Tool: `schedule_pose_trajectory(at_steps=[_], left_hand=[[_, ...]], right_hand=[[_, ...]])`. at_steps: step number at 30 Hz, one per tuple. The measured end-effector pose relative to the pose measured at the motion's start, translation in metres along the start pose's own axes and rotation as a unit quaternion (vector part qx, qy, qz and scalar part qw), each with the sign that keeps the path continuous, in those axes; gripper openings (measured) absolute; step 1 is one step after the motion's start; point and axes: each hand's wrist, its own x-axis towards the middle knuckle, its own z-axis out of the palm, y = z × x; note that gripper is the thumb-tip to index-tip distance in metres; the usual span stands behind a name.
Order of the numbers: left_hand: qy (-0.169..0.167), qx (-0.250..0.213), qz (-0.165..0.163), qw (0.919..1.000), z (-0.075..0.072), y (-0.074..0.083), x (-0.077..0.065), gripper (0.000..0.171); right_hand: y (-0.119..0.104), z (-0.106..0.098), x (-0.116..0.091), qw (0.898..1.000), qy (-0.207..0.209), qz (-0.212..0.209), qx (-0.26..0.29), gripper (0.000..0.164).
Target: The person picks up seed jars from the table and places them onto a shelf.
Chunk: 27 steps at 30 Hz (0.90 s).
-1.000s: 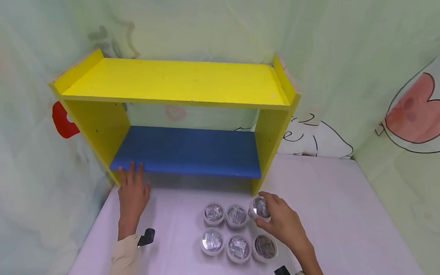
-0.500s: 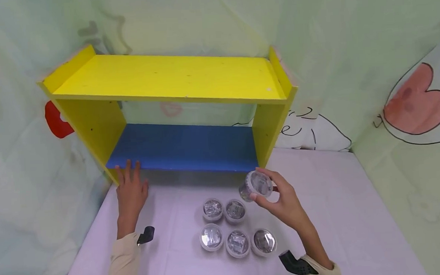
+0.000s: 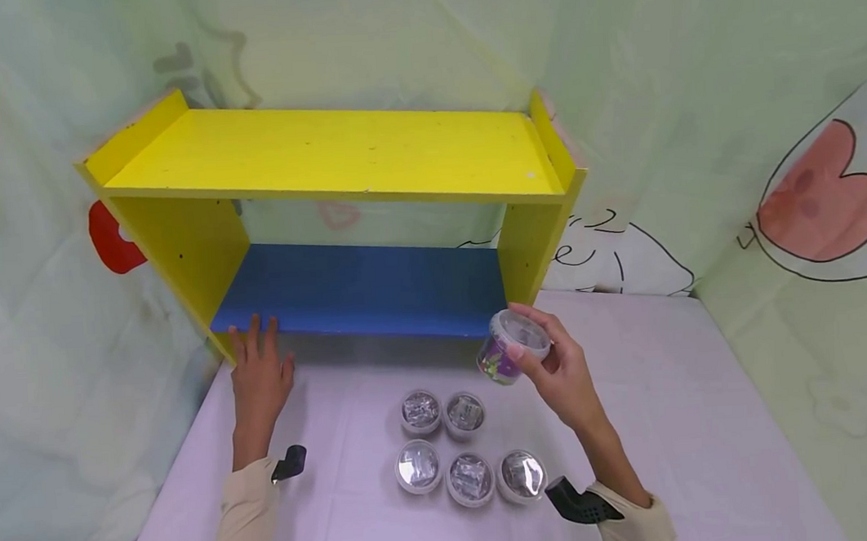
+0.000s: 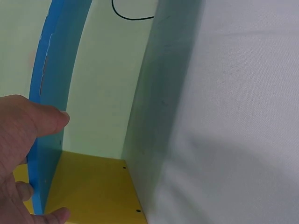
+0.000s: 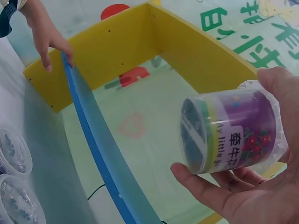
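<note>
My right hand (image 3: 567, 378) holds a clear plastic tub (image 3: 510, 352) between thumb and fingers, tilted, at the front right of the blue shelf board (image 3: 376, 294). In the right wrist view the tub (image 5: 233, 130) shows a purple label with printed red flowers and writing. My left hand (image 3: 259, 390) lies at the left end of the board, its fingers stretched over the front edge. The left wrist view shows the thumb of that hand (image 4: 18, 135) across the blue board (image 4: 51, 112). More lidded tubs (image 3: 470, 478) stand in two rows on the table, below the tub I hold.
The blue board sits inside a yellow shelf unit (image 3: 339, 157) with an open back, standing on a pale cloth-covered table (image 3: 669, 421). Printed fabric (image 3: 689, 85) hangs behind and on both sides. Tub lids (image 5: 16, 200) edge into the right wrist view at lower left.
The right hand has lifted a tub from the right end of the back row, carried it up toward the blue board and turned its side into view. The left hand stays on the board edge.
</note>
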Motion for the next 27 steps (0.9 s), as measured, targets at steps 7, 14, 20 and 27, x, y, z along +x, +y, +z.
schedule_pose_trajectory(at_steps=[7,14,20,27], left_hand=[[0.002,-0.003,-0.001,1.0000,-0.002,0.001,0.000,0.066],[-0.010,-0.004,-0.006,0.9999,-0.004,0.001,-0.001,0.065],[-0.015,-0.009,-0.010,0.9998,-0.003,0.001,-0.001,0.065],[-0.011,-0.008,-0.008,0.9999,-0.003,0.001,0.000,0.066]], right_hand=[[-0.002,0.005,0.002,1.000,0.006,0.001,0.010,0.050],[-0.003,0.008,0.003,0.998,0.013,-0.002,0.056,0.062],[-0.002,0.009,0.007,0.998,-0.012,-0.011,0.067,0.080],[-0.006,0.014,0.008,0.999,-0.022,0.001,0.026,0.083]])
